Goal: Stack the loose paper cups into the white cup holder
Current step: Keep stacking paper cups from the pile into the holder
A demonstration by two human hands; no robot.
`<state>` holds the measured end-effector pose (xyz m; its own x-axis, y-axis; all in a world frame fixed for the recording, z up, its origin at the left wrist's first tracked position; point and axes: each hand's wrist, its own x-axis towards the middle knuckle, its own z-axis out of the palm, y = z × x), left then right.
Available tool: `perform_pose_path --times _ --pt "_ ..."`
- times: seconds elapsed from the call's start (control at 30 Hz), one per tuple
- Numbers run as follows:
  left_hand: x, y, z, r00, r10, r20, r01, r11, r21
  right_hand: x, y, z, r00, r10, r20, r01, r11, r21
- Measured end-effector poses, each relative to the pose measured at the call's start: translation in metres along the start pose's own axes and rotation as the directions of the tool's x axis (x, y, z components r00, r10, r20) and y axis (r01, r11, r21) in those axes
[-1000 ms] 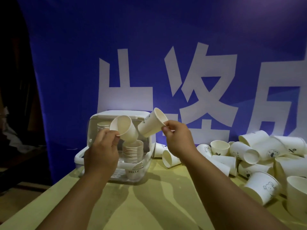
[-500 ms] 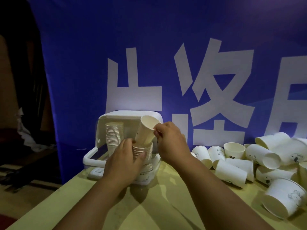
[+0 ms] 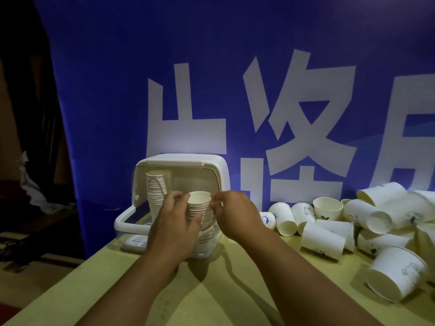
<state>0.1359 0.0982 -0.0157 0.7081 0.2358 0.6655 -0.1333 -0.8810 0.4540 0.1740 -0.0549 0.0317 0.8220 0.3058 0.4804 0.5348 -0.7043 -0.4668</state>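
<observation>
The white cup holder [image 3: 213,171] stands at the table's far left with its clear lid raised. Inside, a tall stack of paper cups [image 3: 158,187] sits at the left. A shorter stack [image 3: 199,204] rises at the front right, its top cup mouth-up. My left hand [image 3: 175,228] wraps this shorter stack from the left, thumb across its front. My right hand [image 3: 235,214] touches the stack's top cups from the right with its fingertips. Several loose paper cups [image 3: 322,240] lie heaped on the table to the right.
A blue banner with large white characters [image 3: 294,109] hangs right behind the table. The yellow-green tabletop [image 3: 211,290] stretches toward me, its left edge dropping to a dark floor. A large cup [image 3: 395,271] lies on its side at the near right.
Both hands put their cups down onto the front stack. The cup in my right hand went from tilted above the stack to seated upright on it. My view shifted left.
</observation>
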Motion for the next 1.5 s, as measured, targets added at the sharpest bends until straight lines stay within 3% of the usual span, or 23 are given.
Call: perform_pose_path --times 0.13,0.2,0.3,0.43,0.67,0.8,0.93,1.1,1.27,1.5 --pt "-0.006 0.012 0.0 0.999 -0.003 -0.053 0.008 0.996 0.089 -0.006 0.003 -0.001 0.999 0.024 0.045 -0.025 0.999 0.023" --pt "-0.01 0.024 -0.002 0.988 0.109 -0.112 -0.092 0.985 0.147 -0.012 0.008 -0.011 0.998 0.062 0.009 -0.063 0.997 0.048" --pt "-0.022 0.046 -0.003 0.974 0.192 -0.118 -0.189 0.981 0.04 -0.024 0.03 -0.031 0.991 0.133 -0.01 -0.134 0.988 -0.078" --pt "-0.031 0.069 0.009 0.988 0.037 0.152 -0.013 0.987 -0.158 -0.046 0.066 -0.059 0.969 0.246 0.007 -0.233 0.928 -0.289" --pt "-0.029 0.099 0.058 0.861 -0.07 0.504 0.164 0.976 -0.144 -0.063 0.104 -0.068 0.969 0.228 0.098 -0.164 0.883 -0.439" --pt "-0.014 0.111 0.089 0.799 -0.237 0.552 0.462 0.83 -0.311 -0.06 0.113 -0.064 0.963 0.233 0.136 -0.14 0.863 -0.486" --pt "-0.011 0.11 0.111 0.747 -0.294 0.596 0.599 0.688 -0.411 -0.057 0.124 -0.063 0.962 0.247 0.119 -0.144 0.824 -0.549" --pt "-0.015 0.104 0.121 0.79 -0.278 0.547 0.555 0.704 -0.443 -0.056 0.129 -0.062 0.956 0.271 0.116 -0.151 0.789 -0.595" --pt "-0.019 0.112 0.105 0.896 -0.223 0.384 0.399 0.783 -0.478 -0.06 0.126 -0.066 0.944 0.316 0.093 -0.206 0.786 -0.583" --pt "-0.008 0.113 0.045 0.984 -0.078 0.158 0.126 0.938 -0.324 -0.058 0.093 -0.083 0.955 0.279 0.098 -0.189 0.83 -0.526"
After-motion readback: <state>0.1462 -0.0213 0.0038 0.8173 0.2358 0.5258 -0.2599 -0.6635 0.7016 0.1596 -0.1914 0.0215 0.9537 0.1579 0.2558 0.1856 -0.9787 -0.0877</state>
